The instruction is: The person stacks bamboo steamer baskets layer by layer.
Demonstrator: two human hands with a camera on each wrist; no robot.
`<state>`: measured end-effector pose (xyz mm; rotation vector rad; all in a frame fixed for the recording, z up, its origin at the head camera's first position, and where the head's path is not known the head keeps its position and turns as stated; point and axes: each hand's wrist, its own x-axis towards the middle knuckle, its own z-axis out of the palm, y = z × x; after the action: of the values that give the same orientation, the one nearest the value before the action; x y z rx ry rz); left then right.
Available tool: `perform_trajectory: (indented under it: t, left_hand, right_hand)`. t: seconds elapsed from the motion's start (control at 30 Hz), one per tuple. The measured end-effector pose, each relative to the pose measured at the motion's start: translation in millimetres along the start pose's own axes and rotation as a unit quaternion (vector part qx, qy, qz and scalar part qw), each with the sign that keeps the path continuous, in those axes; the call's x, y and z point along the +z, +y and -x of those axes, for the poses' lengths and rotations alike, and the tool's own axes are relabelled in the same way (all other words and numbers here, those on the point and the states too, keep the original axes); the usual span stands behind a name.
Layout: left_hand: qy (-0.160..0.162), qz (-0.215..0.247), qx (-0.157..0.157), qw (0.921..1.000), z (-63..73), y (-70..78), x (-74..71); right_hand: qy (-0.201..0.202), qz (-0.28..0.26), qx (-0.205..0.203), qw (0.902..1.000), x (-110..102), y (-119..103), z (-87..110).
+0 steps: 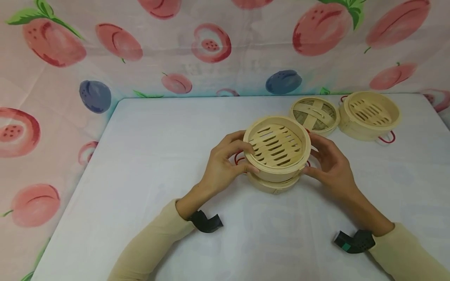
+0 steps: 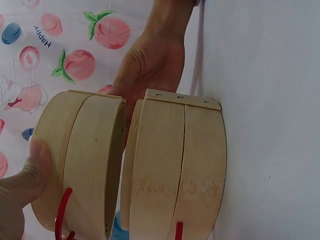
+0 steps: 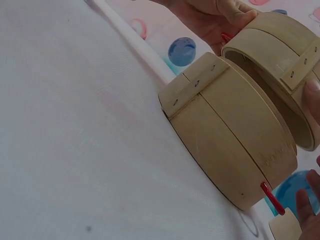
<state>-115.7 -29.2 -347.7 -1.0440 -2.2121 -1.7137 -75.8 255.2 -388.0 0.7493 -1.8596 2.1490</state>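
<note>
A round bamboo steamer basket (image 1: 277, 176) with a slatted base is held up between both hands, slightly tilted. My left hand (image 1: 225, 160) grips its left side, thumb on the outer wall and a finger over the rim. My right hand (image 1: 331, 166) holds the opposite side, its thumb against the wall. Directly beneath, a second steamer basket (image 1: 274, 188) stands on the white table. A gap separates the raised basket (image 2: 90, 160) from the lower basket (image 2: 175, 165) in the left wrist view. Red loop handles (image 2: 64, 212) hang from their sides.
Behind the right hand lie a woven bamboo lid (image 1: 314, 115) and another slatted steamer basket (image 1: 362, 128) with red handles. The white-covered table (image 1: 158, 136) meets a fruit-print cloth (image 1: 242, 43) at the back and left.
</note>
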Motion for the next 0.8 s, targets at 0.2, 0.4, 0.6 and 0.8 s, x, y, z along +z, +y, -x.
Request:
perform_trajectory:
  t: [0.2, 0.4, 0.6, 0.8]
  left_hand:
    - [0.007, 0.002, -0.003, 1.0000, 2.5, 0.1, 2.6]
    - [0.009, 0.006, -0.004, 0.9999, 5.3, -1.2, 5.1]
    - [0.011, 0.014, -0.006, 0.9998, 7.5, -2.9, 7.4]
    - [0.011, 0.015, -0.008, 0.9998, 9.8, -4.4, 9.2]
  right_hand:
    - [-0.005, 0.003, -0.007, 1.0000, -0.5, 0.1, -2.2]
    - [-0.009, -0.007, -0.002, 0.9999, -3.4, 1.6, -1.5]
    - [-0.015, -0.044, 0.006, 0.9989, -3.4, 2.7, 1.4]
    - [-0.016, -0.042, 0.003, 0.9990, -1.9, 4.3, 4.0]
